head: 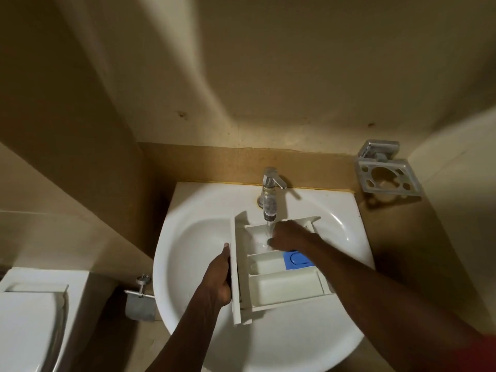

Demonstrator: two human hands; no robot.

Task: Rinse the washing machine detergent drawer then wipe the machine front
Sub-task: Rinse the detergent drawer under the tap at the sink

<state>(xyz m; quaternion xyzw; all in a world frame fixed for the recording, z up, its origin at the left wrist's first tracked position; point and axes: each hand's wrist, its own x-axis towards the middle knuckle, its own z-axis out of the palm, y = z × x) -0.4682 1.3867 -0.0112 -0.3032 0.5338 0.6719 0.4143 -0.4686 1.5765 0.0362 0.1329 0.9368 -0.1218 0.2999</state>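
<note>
The white detergent drawer (281,287) is held over the white sink (193,237), with its front panel to the left. It has several compartments and a blue cap (296,259) in the middle one. My left hand (218,277) grips the front panel from the left. My right hand (288,236) reaches into the far compartment, its fingers in the water below the tap. A stream runs from the chrome tap (269,194) into that compartment.
A chrome toothbrush holder (386,173) hangs on the wall at the right. A toilet (29,318) stands at the lower left, with a paper-roll holder (141,299) between it and the sink. Beige walls close in on all sides.
</note>
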